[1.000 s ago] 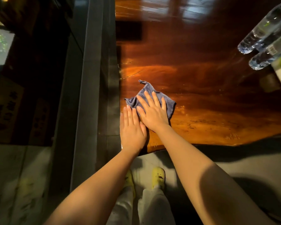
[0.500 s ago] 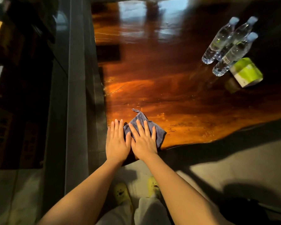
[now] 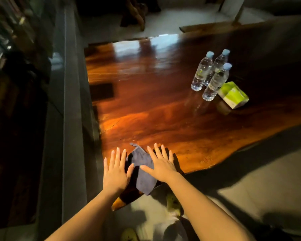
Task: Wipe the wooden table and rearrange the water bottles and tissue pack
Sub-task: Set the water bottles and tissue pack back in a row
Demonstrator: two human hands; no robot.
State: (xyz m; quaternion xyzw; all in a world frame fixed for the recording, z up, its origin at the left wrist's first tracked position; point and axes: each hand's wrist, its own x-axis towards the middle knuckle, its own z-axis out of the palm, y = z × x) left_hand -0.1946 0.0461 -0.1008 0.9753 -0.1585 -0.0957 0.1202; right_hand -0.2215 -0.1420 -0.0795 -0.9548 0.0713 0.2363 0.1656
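A glossy wooden table (image 3: 155, 105) fills the middle of the view. At its near left corner lies a blue-grey cloth (image 3: 142, 171), one end hanging over the edge. My left hand (image 3: 116, 171) lies flat beside the cloth's left side, fingers spread. My right hand (image 3: 161, 164) presses flat on the cloth's right part, fingers apart. Three clear water bottles (image 3: 210, 73) with pale blue caps stand together at the far right. A green and white tissue pack (image 3: 233, 94) lies just right of them.
A grey ledge (image 3: 71, 101) runs along the table's left side, with dark glass and shelving beyond it. Grey floor (image 3: 250, 180) lies right of the near table edge. My yellow slippers (image 3: 172, 204) show below the corner.
Both hands and the cloth slid back to the table's near corner, and the cloth now hangs over the edge. My hands have parted. The view lifted, showing all bottles and the tissue pack.
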